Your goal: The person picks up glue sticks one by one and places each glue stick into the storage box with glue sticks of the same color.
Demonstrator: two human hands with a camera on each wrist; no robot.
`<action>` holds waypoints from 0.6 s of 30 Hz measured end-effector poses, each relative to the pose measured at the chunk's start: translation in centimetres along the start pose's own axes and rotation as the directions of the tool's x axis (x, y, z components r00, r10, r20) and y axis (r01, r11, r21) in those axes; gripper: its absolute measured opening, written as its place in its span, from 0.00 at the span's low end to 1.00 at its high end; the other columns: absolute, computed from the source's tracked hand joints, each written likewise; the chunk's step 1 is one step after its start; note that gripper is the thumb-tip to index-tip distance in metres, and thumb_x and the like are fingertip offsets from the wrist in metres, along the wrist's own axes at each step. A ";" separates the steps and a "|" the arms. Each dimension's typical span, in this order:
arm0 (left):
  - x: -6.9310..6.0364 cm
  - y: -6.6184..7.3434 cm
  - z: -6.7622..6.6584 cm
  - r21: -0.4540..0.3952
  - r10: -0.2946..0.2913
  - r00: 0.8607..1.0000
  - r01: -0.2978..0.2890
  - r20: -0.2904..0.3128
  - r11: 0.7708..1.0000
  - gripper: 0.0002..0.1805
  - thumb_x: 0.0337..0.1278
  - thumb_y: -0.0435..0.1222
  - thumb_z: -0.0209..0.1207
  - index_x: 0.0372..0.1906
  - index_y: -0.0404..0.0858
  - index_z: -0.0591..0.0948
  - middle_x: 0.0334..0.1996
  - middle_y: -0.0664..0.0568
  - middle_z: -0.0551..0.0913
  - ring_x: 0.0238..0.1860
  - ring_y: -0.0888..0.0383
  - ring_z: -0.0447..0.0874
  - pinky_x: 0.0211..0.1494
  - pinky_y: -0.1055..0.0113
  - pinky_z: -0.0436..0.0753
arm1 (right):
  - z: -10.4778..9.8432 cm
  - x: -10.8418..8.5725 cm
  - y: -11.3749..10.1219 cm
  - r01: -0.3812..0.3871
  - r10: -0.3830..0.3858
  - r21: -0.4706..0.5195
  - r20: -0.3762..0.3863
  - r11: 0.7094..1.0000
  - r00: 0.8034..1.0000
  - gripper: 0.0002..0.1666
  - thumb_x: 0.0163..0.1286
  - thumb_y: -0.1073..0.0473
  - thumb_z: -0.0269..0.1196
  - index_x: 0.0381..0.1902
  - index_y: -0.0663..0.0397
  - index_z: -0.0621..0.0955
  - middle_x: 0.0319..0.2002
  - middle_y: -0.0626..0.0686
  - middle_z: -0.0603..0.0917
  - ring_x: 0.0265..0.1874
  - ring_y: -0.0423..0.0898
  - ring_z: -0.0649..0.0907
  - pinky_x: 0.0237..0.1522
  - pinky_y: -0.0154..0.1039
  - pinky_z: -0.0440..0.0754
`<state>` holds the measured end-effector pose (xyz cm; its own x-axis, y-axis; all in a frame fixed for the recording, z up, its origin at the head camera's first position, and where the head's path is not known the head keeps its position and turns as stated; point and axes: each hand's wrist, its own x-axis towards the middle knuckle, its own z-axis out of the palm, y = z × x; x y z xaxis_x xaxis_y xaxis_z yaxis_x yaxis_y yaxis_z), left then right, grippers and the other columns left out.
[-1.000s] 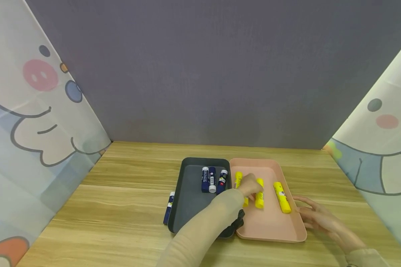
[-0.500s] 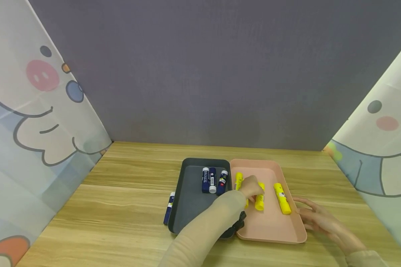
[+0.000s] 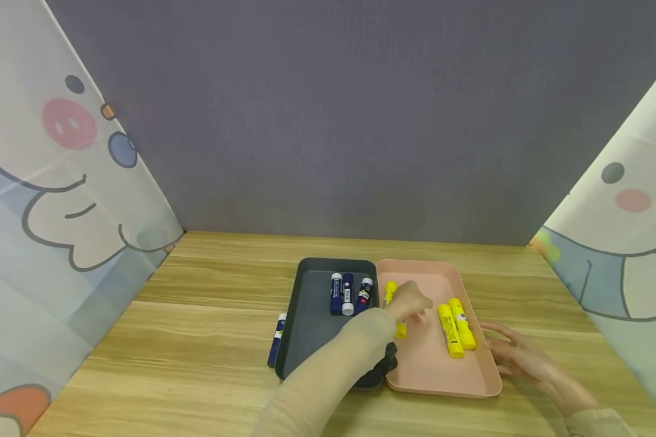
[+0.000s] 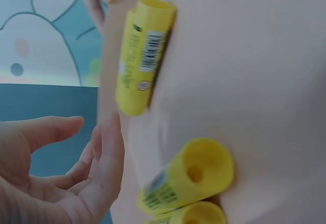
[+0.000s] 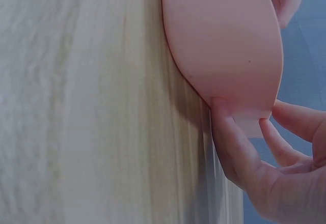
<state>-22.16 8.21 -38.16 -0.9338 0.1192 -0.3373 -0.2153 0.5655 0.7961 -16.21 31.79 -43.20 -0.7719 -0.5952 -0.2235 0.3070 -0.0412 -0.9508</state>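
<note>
My left hand (image 3: 408, 301) hovers over the pink tray (image 3: 437, 377), its fingers loosely bent and holding nothing. In the left wrist view, a gap separates the hand's thumb and fingers, near a yellow glue stick (image 4: 147, 56). That stick lies beside another yellow glue stick (image 3: 462, 325) along the tray's right wall. Two more yellow glue sticks lie at the tray's left side, partly hidden by my left hand in the head view; one glue stick (image 4: 188, 173) shows its end in the left wrist view. Fingertips of my right hand (image 3: 530, 361) touch the tray's outer right wall.
A dark grey tray (image 3: 311, 334) stands against the pink one, with three navy glue sticks (image 3: 347, 294) inside. Another navy glue stick (image 3: 276, 341) lies on the wooden table (image 3: 197, 340) beside its left wall. A grey panel (image 3: 328, 121) rises behind the table.
The yellow glue stick in my left hand has moved right, to beside the one near the right wall, and been let go. My right hand stays against the tray.
</note>
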 end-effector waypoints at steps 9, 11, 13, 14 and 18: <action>-1.0 0.3 -1.5 -0.069 0.050 0.995 -0.044 0.087 0.997 0.09 0.50 0.35 0.59 0.29 0.32 0.78 0.22 0.44 0.79 0.24 0.47 0.82 0.30 0.60 0.82 | -0.1 -0.1 0.1 0.002 -0.002 -0.017 -0.008 1.000 1.000 0.23 0.69 0.65 0.44 0.47 0.24 0.71 0.45 0.42 0.78 0.44 0.42 0.79 0.45 0.40 0.78; -1.2 0.2 -1.9 -0.078 0.062 0.994 -0.055 0.091 0.995 0.09 0.50 0.36 0.59 0.30 0.33 0.78 0.23 0.45 0.79 0.25 0.48 0.82 0.31 0.59 0.82 | -0.1 -0.1 0.1 -0.002 0.002 -0.019 -0.016 1.000 1.000 0.23 0.69 0.64 0.44 0.47 0.24 0.71 0.45 0.42 0.78 0.44 0.42 0.79 0.45 0.40 0.78; -1.4 0.1 -2.2 -0.077 0.077 0.993 -0.070 0.089 0.995 0.09 0.50 0.37 0.59 0.30 0.33 0.79 0.23 0.46 0.79 0.25 0.49 0.81 0.30 0.60 0.82 | -0.1 -0.1 0.1 -0.004 0.004 -0.022 -0.024 1.000 1.000 0.23 0.69 0.64 0.45 0.47 0.24 0.71 0.45 0.42 0.78 0.44 0.41 0.79 0.45 0.40 0.78; -1.4 0.0 -2.4 -0.070 0.086 0.993 -0.080 0.086 0.994 0.09 0.50 0.37 0.59 0.30 0.33 0.79 0.23 0.47 0.80 0.24 0.49 0.81 0.29 0.61 0.82 | -0.1 -0.1 0.1 -0.006 0.005 -0.021 -0.027 1.000 1.000 0.23 0.69 0.64 0.45 0.47 0.24 0.71 0.45 0.42 0.78 0.44 0.41 0.79 0.45 0.40 0.78; -1.5 -0.4 -3.0 -0.065 0.111 0.990 -0.106 0.084 0.992 0.09 0.50 0.37 0.59 0.29 0.33 0.79 0.22 0.47 0.80 0.22 0.50 0.81 0.24 0.64 0.81 | 0.0 -0.1 0.1 -0.011 0.011 -0.020 -0.029 1.000 1.000 0.23 0.69 0.64 0.46 0.47 0.23 0.72 0.45 0.41 0.78 0.44 0.40 0.78 0.45 0.40 0.78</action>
<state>-21.56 5.36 -36.51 -0.9248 0.2490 -0.2876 -0.1335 0.4953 0.8584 -16.14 31.84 -43.25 -0.7845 -0.5719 -0.2399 0.3049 -0.0187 -0.9522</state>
